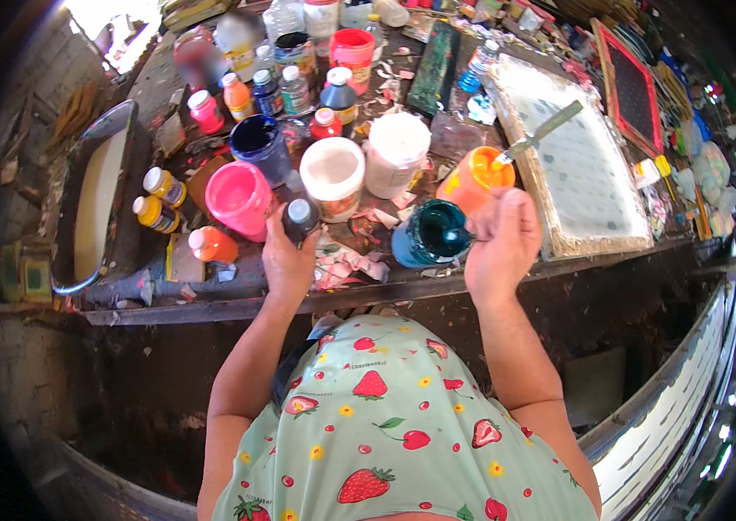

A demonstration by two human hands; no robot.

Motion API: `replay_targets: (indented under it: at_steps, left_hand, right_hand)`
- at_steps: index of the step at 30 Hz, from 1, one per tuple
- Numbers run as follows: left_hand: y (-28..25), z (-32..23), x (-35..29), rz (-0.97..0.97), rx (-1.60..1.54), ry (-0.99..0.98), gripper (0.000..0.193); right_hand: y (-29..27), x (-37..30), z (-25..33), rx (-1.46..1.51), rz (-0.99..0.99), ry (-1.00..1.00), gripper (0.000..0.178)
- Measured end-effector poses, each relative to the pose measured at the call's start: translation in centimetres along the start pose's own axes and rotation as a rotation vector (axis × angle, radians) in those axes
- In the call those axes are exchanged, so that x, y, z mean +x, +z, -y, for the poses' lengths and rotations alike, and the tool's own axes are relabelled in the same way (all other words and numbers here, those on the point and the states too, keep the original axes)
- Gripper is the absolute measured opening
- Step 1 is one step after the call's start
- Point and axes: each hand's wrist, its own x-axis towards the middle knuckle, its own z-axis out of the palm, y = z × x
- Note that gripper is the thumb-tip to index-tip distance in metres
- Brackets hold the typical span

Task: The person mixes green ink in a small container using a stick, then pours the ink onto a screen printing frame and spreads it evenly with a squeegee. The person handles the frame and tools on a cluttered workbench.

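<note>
My left hand [288, 265] is closed round a small dark bottle with a grey cap [300, 214], upright at the bench's front edge beside a pink paint tub [239, 201]. My right hand [504, 243] pinches the handle of a dark spoon [455, 237], whose bowl is over the mouth of a dark teal paint pot [411, 247]. Just behind that hand stands an orange paint pot [463, 184] with a flat, paint-stained stick [550, 128] leaning out of it. A white tub of pale paint [333, 187] and a white-topped tub [397, 156] stand between my hands.
A white-meshed frame [572, 174] lies at the right, with a red-edged frame [631, 91] behind it. Far left is a long trough of cream liquid [101, 204]. Several paint bottles [262, 91] crowd the back. Torn paper scraps [346, 267] litter the wooden bench [238, 306].
</note>
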Motion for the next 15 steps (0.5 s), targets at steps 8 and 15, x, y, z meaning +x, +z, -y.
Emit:
replay_targets:
  at_steps: [8, 15]
  left_hand:
    - [-0.3, 0.4, -0.1, 0.049, -0.081, -0.096, 0.092]
    - [-4.2, 0.4, -4.1, -0.044, -0.04, 0.093, 0.062]
  right_hand:
    - [3.8, 3.3, 7.7, 0.0, 0.381, -0.133, 0.038]
    - [1.4, 2.4, -0.7, -0.164, 0.389, -0.097, 0.035]
